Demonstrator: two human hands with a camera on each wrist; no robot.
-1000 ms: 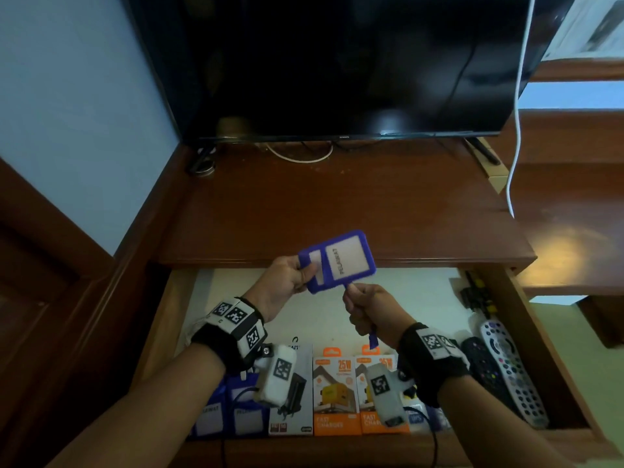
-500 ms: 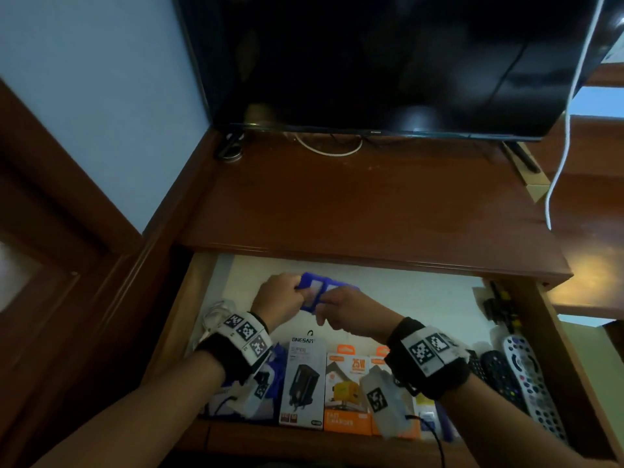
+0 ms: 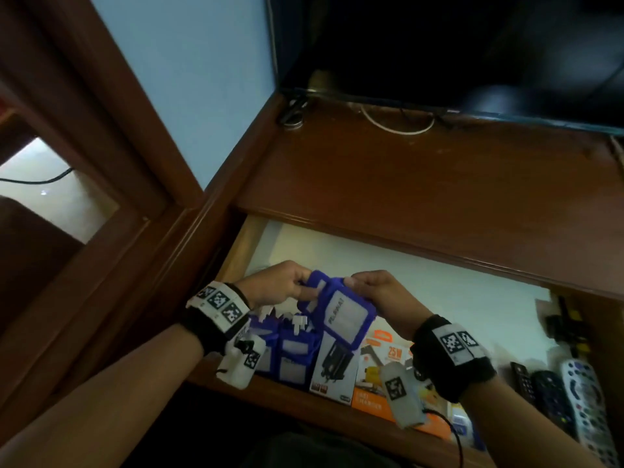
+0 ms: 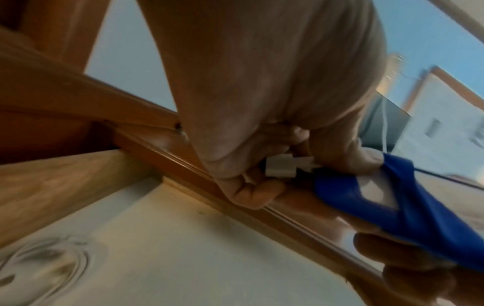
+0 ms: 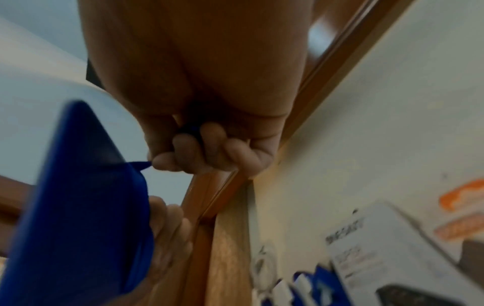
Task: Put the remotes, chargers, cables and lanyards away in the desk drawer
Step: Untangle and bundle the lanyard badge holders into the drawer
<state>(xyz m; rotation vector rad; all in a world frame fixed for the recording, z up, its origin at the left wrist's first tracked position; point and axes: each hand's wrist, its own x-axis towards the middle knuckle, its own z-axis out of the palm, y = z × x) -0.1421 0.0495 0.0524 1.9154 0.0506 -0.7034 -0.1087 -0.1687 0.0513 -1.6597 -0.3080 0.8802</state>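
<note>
Lanyard badge holder [image 3: 341, 312], blue, held over the open drawer [image 3: 422, 282] by left hand [image 3: 277, 285] and right hand [image 3: 378, 295], fingers of both pinched on it, more blue holders [image 3: 290, 352], charger boxes [image 3: 334, 366] and remotes [image 3: 584, 396] lying inside, television [image 3: 456, 45] standing on the surface [image 3: 422, 184] behind.

Blue badge holder [image 3: 339, 314] with clear window, tilted, held above open drawer [image 3: 439, 282], pinched at upper edge by left hand [image 3: 277, 285] and right hand [image 3: 381, 295]. White clip [image 4: 279, 168] of holder inside left hand. Two more blue badge holders [image 3: 290, 352] upright at drawer's 7 o'clock corner. Charger boxes [image 3: 337, 366] in row along front edge. Remotes [image 3: 580, 396] at 4 o'clock, side by side.
</note>
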